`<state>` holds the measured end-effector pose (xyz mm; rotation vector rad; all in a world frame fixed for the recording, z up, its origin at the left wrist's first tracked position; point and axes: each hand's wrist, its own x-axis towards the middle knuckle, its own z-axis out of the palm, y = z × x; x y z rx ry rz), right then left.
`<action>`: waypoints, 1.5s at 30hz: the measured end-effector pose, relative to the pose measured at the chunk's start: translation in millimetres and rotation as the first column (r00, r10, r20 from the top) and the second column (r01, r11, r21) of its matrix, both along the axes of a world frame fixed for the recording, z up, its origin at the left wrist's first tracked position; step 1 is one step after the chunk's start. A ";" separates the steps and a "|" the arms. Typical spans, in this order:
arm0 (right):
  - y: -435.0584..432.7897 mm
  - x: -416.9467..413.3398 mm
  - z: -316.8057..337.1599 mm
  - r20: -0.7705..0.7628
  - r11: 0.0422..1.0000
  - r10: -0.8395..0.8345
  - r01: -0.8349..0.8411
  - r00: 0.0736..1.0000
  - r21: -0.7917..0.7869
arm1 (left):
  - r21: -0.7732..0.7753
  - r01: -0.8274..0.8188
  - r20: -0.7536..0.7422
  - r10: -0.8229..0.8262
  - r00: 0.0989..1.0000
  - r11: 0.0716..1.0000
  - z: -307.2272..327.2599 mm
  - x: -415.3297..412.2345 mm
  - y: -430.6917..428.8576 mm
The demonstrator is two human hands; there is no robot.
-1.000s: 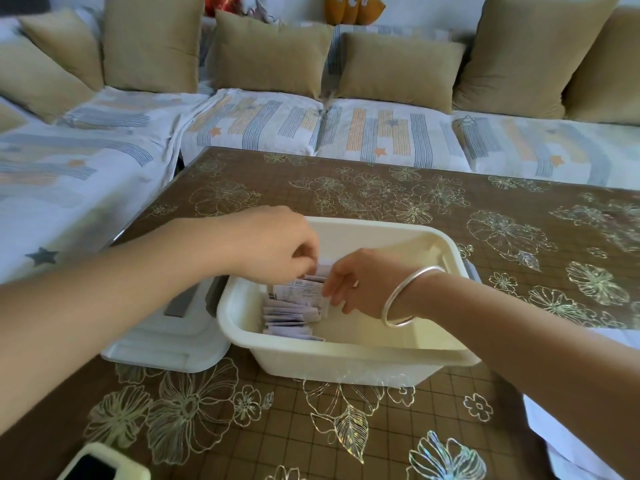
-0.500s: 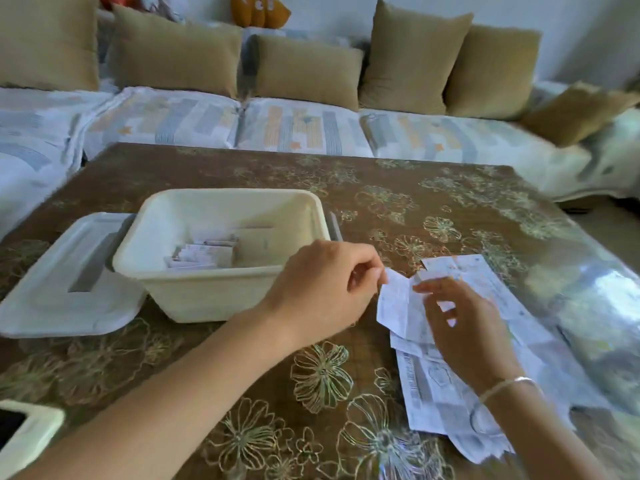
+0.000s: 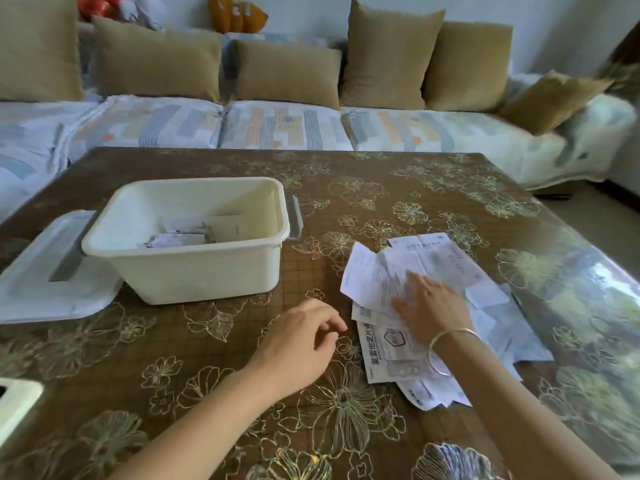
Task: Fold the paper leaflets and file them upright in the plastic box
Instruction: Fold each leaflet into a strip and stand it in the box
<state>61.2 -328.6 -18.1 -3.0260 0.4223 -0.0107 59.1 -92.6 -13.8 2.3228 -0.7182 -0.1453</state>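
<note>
A cream plastic box (image 3: 194, 268) stands on the left half of the table, with several folded leaflets (image 3: 180, 237) upright inside near its middle. A loose pile of unfolded white leaflets (image 3: 446, 265) lies on the table to the right. My right hand (image 3: 429, 306), a silver bangle on its wrist, rests flat on that pile with fingers spread. My left hand (image 3: 301, 341) hovers over the bare tablecloth just left of the pile, fingers loosely curled and holding nothing.
The box's white lid (image 3: 45, 282) lies left of the box, partly under it. A white-cased phone (image 3: 14, 403) sits at the near left edge. The table (image 3: 381, 188) has a brown floral cover. A sofa (image 3: 284, 126) with tan cushions runs behind it.
Both hands left the box and came to the leaflet pile on the right. My left hand let go of the sheet corner it pinched; my right hand now lies flat on the pile.
</note>
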 end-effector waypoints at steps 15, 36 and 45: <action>58.9 -45.0 72.7 0.465 0.321 -0.179 -0.395 0.867 0.861 | -0.242 -0.181 0.037 0.195 0.980 0.953 2.8 -13.3 56.0; 122.1 -47.1 1.5 0.305 0.716 0.064 -0.257 0.950 0.649 | -0.164 0.014 0.392 0.052 0.918 0.986 -19.7 -67.2 113.1; 126.0 -99.0 -7.8 0.310 0.767 0.034 -0.224 0.950 0.601 | -0.087 -0.098 0.333 0.122 0.935 0.991 -19.0 -52.8 99.3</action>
